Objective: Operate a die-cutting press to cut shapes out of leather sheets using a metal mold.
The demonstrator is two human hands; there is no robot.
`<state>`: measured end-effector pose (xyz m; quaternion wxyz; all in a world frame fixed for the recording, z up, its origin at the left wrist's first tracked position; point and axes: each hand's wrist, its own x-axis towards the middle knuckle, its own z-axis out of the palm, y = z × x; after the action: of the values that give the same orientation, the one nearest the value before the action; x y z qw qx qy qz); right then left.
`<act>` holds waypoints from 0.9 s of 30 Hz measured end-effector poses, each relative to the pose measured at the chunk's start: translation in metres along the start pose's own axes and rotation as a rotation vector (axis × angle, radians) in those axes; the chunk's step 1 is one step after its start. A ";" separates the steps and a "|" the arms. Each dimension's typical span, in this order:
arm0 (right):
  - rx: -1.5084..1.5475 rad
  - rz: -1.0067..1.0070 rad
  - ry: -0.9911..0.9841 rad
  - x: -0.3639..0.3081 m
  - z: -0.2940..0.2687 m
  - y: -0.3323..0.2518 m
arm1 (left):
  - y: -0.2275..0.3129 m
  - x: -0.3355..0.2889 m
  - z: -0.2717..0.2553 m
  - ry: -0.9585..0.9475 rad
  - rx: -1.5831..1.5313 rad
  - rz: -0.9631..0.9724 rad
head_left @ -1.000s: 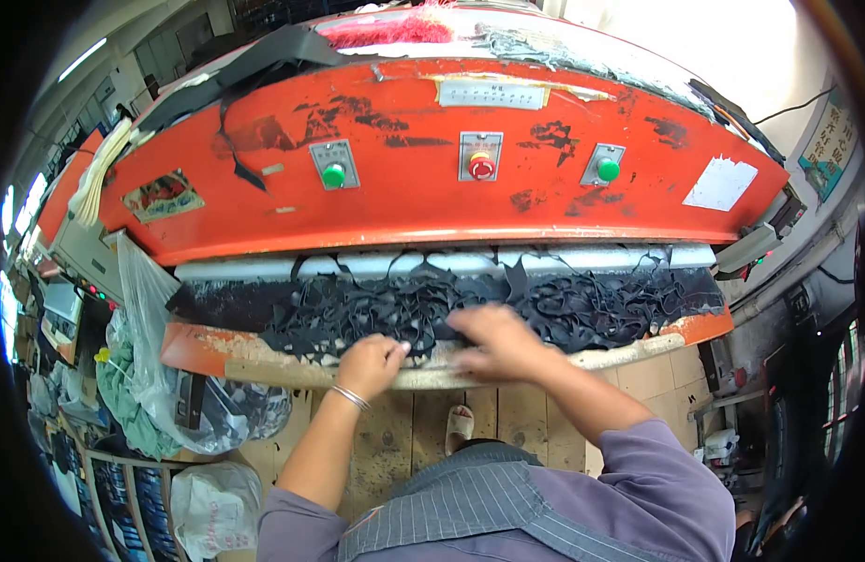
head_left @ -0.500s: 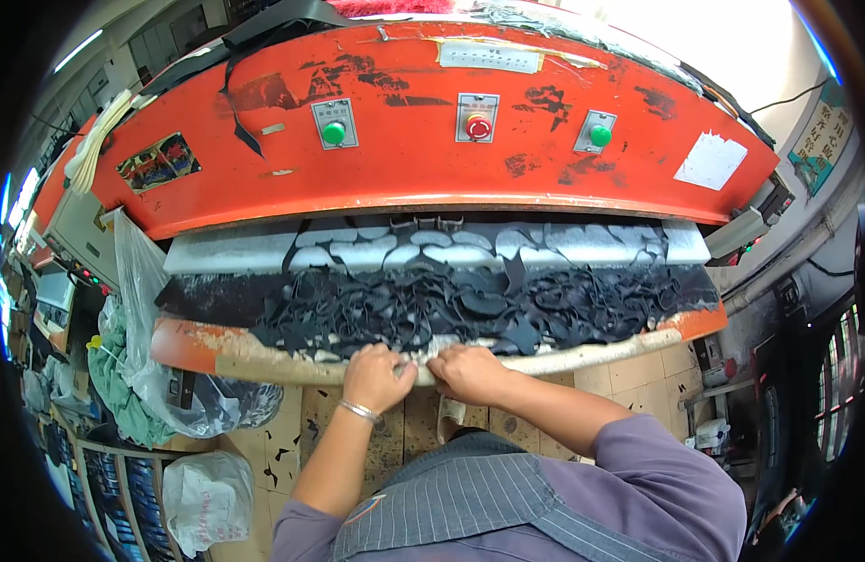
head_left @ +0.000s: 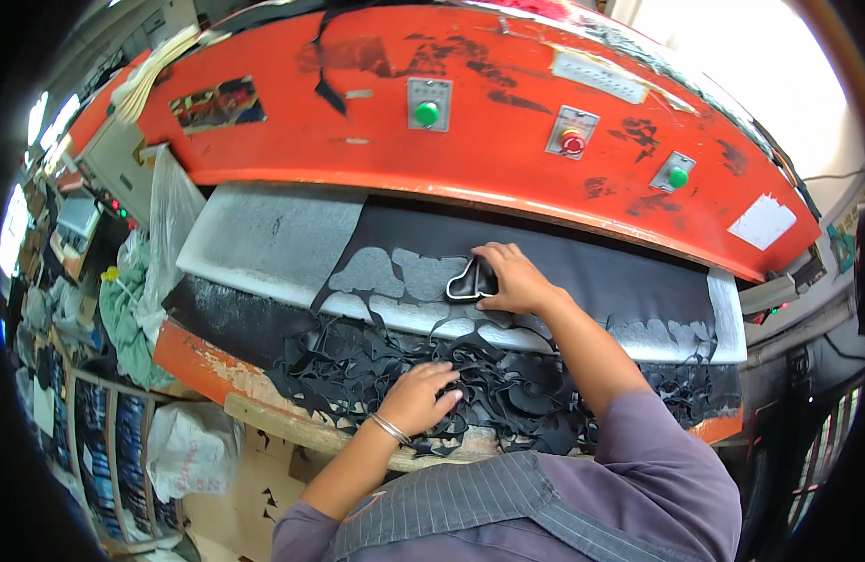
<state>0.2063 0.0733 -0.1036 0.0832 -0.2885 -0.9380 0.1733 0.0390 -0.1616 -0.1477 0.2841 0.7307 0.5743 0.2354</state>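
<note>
While right hand point(head_left: 519, 283) grips cutting die point(head_left: 475, 281), corner leftward, axis unclear

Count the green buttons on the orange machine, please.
2: one green button is left of the red button, the other green button right of it, both on the front panel.

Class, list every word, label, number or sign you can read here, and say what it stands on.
None reads clearly enough to quote:
White bag: red print, creased and blurred.
Pale strip label on the red machine: print too small.
Grey button plates: markings too small.
Teal sign near the right edge: too blurred.
</note>
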 end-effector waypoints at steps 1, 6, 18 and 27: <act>-0.099 -0.054 0.130 -0.010 0.000 -0.010 | 0.008 -0.002 -0.002 0.161 -0.068 -0.006; 0.277 -0.096 0.300 -0.055 0.005 -0.073 | 0.014 -0.012 -0.007 0.634 -0.524 -0.122; 0.315 -0.538 0.181 -0.102 0.005 -0.179 | 0.071 -0.050 0.020 0.787 -1.510 0.011; 0.318 -0.743 0.126 -0.130 0.015 -0.219 | 0.087 -0.111 0.047 1.450 -0.953 -0.259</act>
<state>0.1969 -0.1747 -0.0428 0.2408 0.0764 -0.9330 0.2564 0.1063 -0.2919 -0.1238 0.1487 0.1334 0.5324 0.8226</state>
